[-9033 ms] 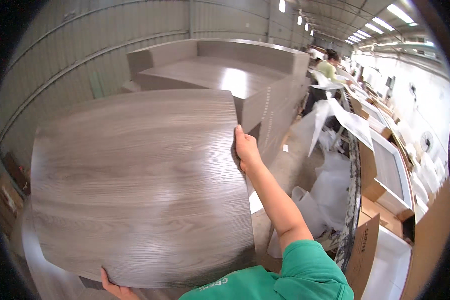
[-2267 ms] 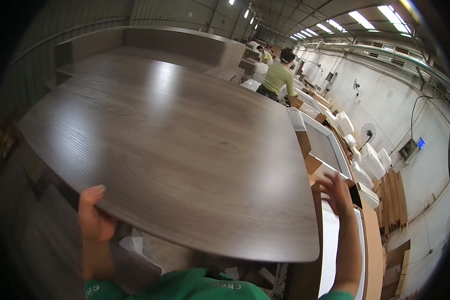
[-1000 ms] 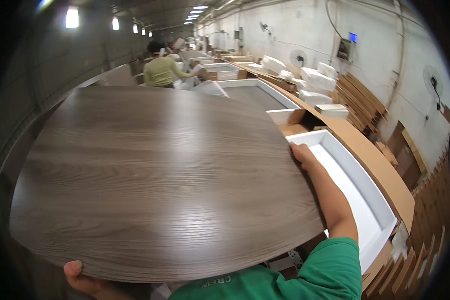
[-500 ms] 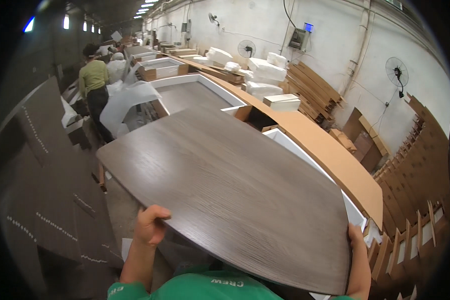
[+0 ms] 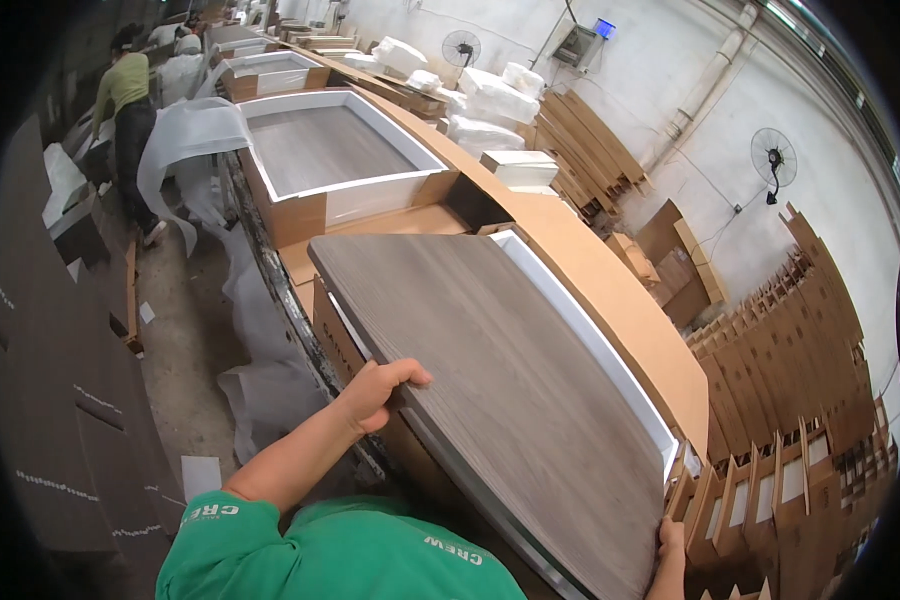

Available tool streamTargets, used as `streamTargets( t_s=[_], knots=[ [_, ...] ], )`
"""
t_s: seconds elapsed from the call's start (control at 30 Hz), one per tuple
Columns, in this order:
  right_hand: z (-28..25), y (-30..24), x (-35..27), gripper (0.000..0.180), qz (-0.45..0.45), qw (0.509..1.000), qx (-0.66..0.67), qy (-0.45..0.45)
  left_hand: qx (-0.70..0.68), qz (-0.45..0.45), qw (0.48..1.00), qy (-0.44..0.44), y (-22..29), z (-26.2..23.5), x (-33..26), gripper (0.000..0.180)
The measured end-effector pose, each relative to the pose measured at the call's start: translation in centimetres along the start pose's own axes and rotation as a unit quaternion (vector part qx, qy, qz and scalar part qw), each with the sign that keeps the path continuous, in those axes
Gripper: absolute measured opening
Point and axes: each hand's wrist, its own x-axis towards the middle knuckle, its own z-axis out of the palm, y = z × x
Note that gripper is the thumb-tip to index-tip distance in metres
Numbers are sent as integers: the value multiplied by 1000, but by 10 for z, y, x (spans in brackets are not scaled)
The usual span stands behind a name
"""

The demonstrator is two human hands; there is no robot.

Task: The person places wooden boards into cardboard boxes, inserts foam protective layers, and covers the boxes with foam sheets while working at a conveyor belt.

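Note:
A large grey-brown wood-grain panel (image 5: 510,370) lies tilted over an open cardboard box with white foam edging (image 5: 580,325). My left hand (image 5: 378,392) grips the panel's near long edge, thumb on top and fingers underneath out of sight. At the panel's right end, my right hand (image 5: 671,540) is closed round the edge, its fingers partly hidden. Beyond the panel, a second carton (image 5: 300,217) holds a similar grey panel framed by white foam.
Along the far side of the boxes runs a long tan cardboard sheet (image 5: 570,235). Stacked flattened cartons (image 5: 780,350) stand at the right. White foam bundles (image 5: 495,95) sit near the wall. Dark panels (image 5: 60,400) rise at the left, and a person in a yellow-green top (image 5: 125,85) stands far left.
The panel has come down and to the right, onto the open box. Both hands have kept hold and moved with it; the carton beyond now shows more fully.

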Motion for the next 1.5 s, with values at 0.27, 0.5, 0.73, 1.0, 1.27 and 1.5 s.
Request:
streamTargets(
  t_s=[0.27,0.5,0.73,1.0,1.27,1.5],
  knots=[
    [28,20,63,49,9,1000,-17,2,39,8,999,-16,-3,21,26,5],
    [33,25,57,47,60,996,-25,-57,63,-18,996,-59,-12,42,36,12],
    [68,-6,59,45,0,1000,20,9,-16,-32,999,38,-63,0,91,17],
    [106,3,77,26,44,983,167,-67,-104,-123,975,155,-82,-15,83,66],
    [170,0,92,36,-226,968,20,-105,486,122,865,9,-88,12,75,56],
    [289,-99,-134,37,-679,719,-68,-134,485,368,783,-126,-105,11,26,20]
  ],
)
